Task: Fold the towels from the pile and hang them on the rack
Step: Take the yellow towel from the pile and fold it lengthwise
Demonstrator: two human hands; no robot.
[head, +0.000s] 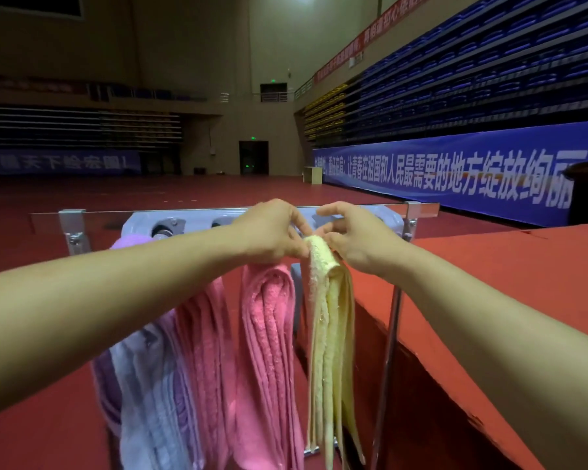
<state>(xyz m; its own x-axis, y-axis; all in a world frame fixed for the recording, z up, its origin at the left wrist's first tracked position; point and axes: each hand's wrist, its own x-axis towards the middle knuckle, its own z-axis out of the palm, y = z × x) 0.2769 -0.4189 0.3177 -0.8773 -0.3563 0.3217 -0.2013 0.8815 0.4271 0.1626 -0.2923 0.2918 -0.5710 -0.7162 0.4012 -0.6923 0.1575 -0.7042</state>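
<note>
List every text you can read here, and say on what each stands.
"青春在祖国和人民最需要的地方绽放绚丽": blue banner on the right; its start is blurred.
"天下绘宏图": blue banner on the left; its start is blurred.
Red banner above the seats: too blurred.
Towels, rack: none.

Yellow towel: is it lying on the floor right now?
No. The yellow towel hangs folded over the rack, right of the pink towel, with both hands at its top fold.
</note>
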